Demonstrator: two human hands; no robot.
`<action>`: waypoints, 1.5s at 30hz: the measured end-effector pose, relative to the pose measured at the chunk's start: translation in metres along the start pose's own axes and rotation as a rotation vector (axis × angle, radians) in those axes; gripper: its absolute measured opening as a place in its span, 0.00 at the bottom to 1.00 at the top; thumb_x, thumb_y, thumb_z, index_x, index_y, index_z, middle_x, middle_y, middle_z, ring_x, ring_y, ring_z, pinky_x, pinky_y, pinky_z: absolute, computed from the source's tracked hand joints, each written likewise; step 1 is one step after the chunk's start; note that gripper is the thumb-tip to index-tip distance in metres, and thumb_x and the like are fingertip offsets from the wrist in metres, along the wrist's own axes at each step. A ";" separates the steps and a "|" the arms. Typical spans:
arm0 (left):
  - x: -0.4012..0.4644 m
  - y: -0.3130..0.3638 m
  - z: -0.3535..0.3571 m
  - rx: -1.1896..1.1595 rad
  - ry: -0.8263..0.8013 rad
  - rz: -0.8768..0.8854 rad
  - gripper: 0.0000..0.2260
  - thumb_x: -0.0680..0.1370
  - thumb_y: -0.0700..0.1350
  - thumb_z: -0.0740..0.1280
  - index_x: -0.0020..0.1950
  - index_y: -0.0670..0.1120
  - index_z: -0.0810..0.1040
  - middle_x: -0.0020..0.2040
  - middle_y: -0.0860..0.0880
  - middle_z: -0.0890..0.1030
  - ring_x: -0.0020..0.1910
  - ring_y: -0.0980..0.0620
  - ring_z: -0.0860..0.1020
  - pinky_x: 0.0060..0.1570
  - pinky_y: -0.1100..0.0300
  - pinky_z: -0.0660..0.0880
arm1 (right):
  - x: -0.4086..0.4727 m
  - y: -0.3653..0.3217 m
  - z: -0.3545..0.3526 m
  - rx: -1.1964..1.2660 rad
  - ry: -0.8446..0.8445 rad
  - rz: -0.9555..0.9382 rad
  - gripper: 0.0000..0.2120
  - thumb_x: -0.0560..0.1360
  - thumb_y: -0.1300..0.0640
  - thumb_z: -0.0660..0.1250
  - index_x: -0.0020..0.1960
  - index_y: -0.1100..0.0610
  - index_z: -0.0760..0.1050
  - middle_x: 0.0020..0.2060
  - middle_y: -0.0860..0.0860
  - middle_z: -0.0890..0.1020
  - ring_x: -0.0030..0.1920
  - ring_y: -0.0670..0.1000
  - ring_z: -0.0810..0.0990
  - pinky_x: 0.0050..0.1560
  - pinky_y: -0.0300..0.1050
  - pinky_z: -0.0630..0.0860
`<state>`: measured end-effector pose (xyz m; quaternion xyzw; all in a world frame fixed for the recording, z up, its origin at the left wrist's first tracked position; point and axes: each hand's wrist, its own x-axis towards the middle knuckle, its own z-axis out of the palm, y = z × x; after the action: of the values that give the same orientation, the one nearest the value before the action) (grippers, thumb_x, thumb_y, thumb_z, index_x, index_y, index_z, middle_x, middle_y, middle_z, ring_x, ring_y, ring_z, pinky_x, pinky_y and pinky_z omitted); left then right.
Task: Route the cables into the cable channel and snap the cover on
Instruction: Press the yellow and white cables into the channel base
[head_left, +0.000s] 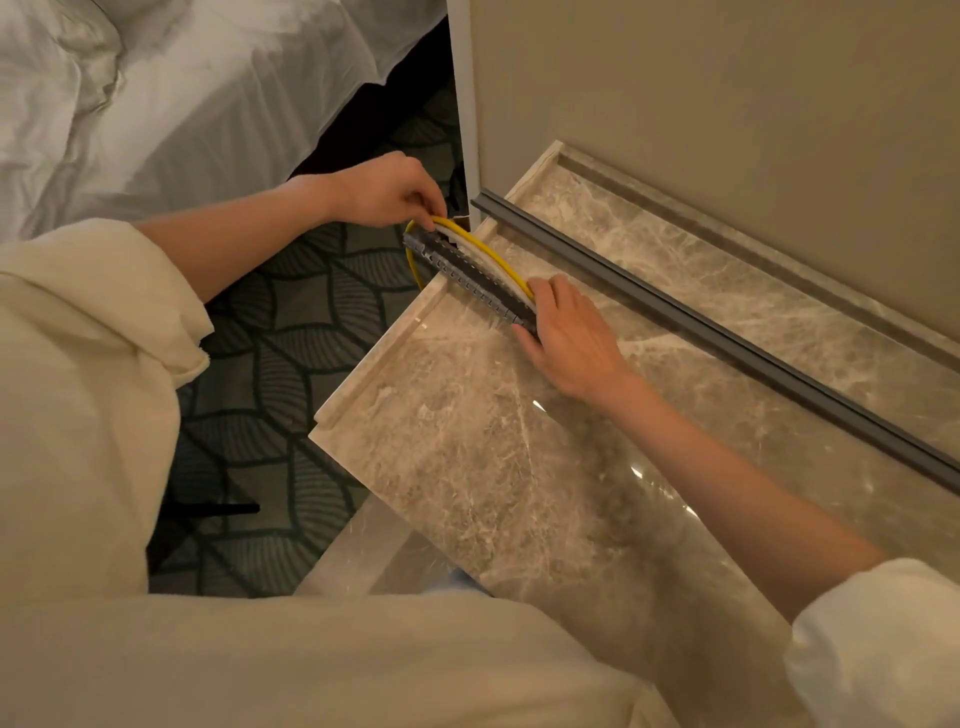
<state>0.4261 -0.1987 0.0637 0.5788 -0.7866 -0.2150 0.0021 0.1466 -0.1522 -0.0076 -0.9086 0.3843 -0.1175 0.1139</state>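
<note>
A short grey slotted cable channel (467, 278) lies at the far left corner of the marble tabletop (467, 441), its left end past the table's edge. A yellow cable (488, 248) and a white cable (480, 260) arch over its open top, and the yellow one loops down off the left end. My left hand (387, 189) pinches the cables at the channel's left end. My right hand (566, 332) grips the channel's right end, fingers over the cables there. The long grey cover strip (727, 332) lies loose on the table near the wall.
A beige wall (727, 104) rises behind the table. To the left are dark patterned carpet (291, 322) and a bed with white sheets (182, 93). My cream sleeves and clothing fill the lower part of the view.
</note>
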 end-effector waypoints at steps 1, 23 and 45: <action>0.000 -0.001 0.001 -0.009 -0.002 -0.004 0.08 0.75 0.39 0.68 0.54 0.41 0.80 0.50 0.43 0.83 0.49 0.48 0.80 0.54 0.51 0.76 | 0.008 -0.006 0.001 0.041 -0.001 -0.009 0.25 0.78 0.51 0.61 0.71 0.60 0.59 0.55 0.60 0.72 0.46 0.57 0.75 0.45 0.52 0.77; -0.013 0.003 0.005 0.001 0.018 0.005 0.03 0.71 0.43 0.72 0.43 0.45 0.81 0.61 0.45 0.77 0.60 0.49 0.74 0.64 0.46 0.70 | 0.092 -0.037 0.035 0.033 0.071 0.180 0.09 0.81 0.54 0.58 0.53 0.60 0.69 0.44 0.57 0.83 0.40 0.59 0.82 0.32 0.46 0.66; -0.017 -0.001 0.022 0.311 -0.056 0.099 0.09 0.76 0.40 0.66 0.55 0.41 0.82 0.72 0.41 0.68 0.71 0.42 0.65 0.68 0.46 0.66 | 0.092 -0.034 0.038 0.068 0.112 0.165 0.12 0.82 0.51 0.54 0.52 0.59 0.69 0.43 0.56 0.83 0.38 0.58 0.82 0.31 0.45 0.65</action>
<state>0.4271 -0.1765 0.0472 0.5264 -0.8378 -0.1062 -0.0991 0.2430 -0.1911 -0.0219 -0.8615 0.4594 -0.1713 0.1323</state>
